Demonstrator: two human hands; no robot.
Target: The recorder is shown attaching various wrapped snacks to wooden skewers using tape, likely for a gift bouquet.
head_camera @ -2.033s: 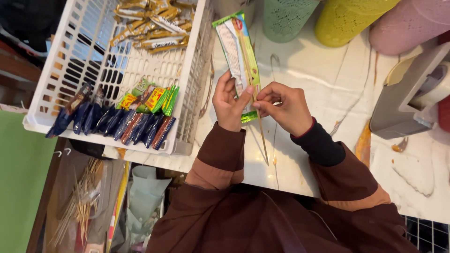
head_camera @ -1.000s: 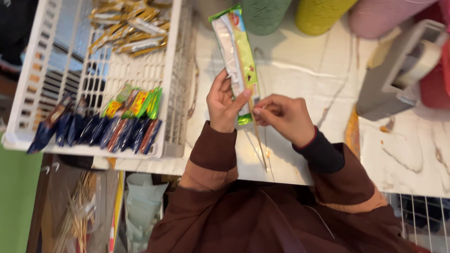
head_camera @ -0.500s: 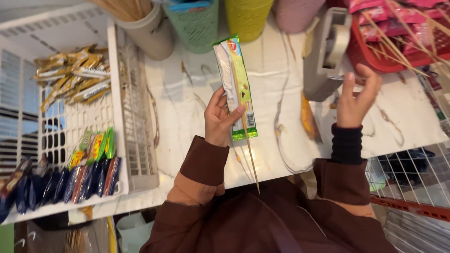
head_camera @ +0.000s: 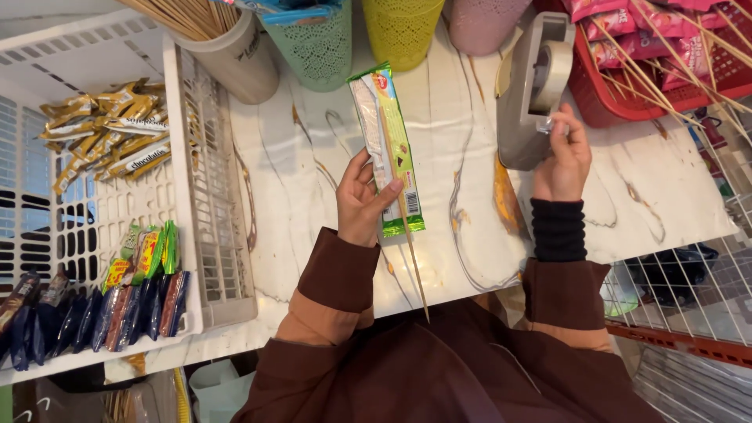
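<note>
My left hand holds a long green and white snack packet together with a thin wooden skewer laid along it, over the white marble-look table. The skewer's lower end pokes out past the table's front edge. My right hand is at the grey tape dispenser, fingers pinched on the end of the clear tape at its roll.
A white plastic basket at the left holds gold wrapped bars and several small coloured packets. At the back stand a cup of skewers and green, yellow and pink mesh cups. A red basket of pink packets on skewers sits at the right, above a wire rack.
My right hand left the packet, swung to the right and now pinches the tape at the dispenser. The left hand kept the packet and skewer. The view shifted right.
</note>
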